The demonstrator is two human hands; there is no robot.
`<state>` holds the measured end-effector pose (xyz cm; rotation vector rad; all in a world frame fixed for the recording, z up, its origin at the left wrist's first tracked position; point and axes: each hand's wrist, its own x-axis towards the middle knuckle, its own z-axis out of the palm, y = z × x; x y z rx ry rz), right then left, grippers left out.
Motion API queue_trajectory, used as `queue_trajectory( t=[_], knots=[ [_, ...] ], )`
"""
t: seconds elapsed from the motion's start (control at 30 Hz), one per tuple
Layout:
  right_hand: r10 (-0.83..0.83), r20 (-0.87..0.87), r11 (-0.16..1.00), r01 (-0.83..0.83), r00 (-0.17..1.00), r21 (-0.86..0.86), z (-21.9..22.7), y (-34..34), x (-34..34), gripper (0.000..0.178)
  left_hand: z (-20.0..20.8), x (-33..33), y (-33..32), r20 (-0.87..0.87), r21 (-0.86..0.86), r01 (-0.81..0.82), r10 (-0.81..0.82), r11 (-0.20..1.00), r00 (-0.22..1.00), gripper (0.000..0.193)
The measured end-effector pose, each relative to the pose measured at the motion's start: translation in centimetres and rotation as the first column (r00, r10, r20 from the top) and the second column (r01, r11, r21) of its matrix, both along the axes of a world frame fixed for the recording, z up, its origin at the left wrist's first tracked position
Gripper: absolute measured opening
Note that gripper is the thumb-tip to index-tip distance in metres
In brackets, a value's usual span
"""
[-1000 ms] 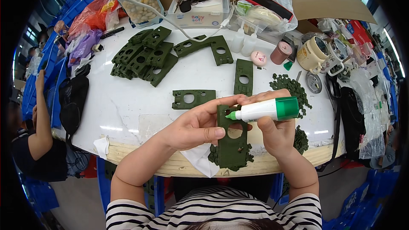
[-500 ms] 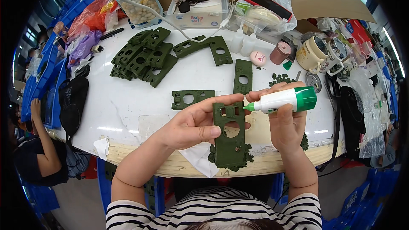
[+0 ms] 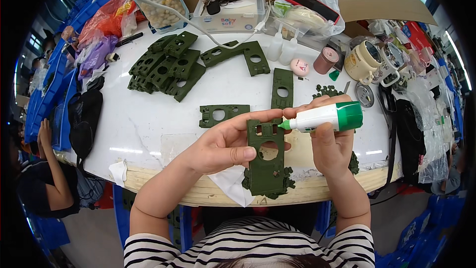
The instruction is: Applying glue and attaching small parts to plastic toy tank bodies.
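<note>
Between the fingers and thumb of my left hand (image 3: 223, 146) is a dark green plastic tank hull part (image 3: 267, 176), held upright with a large round hole in its middle. My right hand (image 3: 333, 146) grips a white glue bottle (image 3: 317, 118) with a green base, lying nearly level. Its green nozzle tip meets the upper right edge of the hull part, beside the small square openings. Another hull part (image 3: 206, 116) lies flat just beyond my left hand, and one more (image 3: 283, 82) lies beyond the nozzle. Small dark green pieces (image 3: 290, 183) show around the held part's lower end.
Several hull parts are heaped (image 3: 171, 64) at the far left. Small green pieces (image 3: 327, 91) lie past my right hand. Farther back are a clear plastic box (image 3: 228, 20), squeeze bottles (image 3: 275, 47), a mug (image 3: 364, 62) and a white cable (image 3: 198, 27). At left, another person's arm (image 3: 57, 178) shows.
The glue bottle has shifted slightly left with my right hand, bringing its nozzle further onto the hull part's edge. My left hand and the hull part stay almost still.
</note>
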<state>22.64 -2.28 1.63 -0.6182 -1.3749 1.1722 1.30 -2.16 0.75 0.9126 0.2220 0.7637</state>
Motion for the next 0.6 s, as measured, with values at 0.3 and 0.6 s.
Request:
queue_trajectory(
  t=[0.3, 0.6],
  knots=[
    [-0.007, -0.005, 1.0, 0.007, 1.0, -0.007, 0.26, -0.11, -0.03, 0.036, -0.08, 0.11, -0.02, 0.009, 0.017, -0.009, 0.009, 1.0, 1.0, 0.066],
    [-0.025, 0.012, 1.0, 0.025, 1.0, 0.008, 0.3, -0.1, -0.09, 0.036, 0.1, 0.09, -0.05, -0.009, 0.017, -0.01, 0.01, 1.0, 1.0, 0.067]
  ],
)
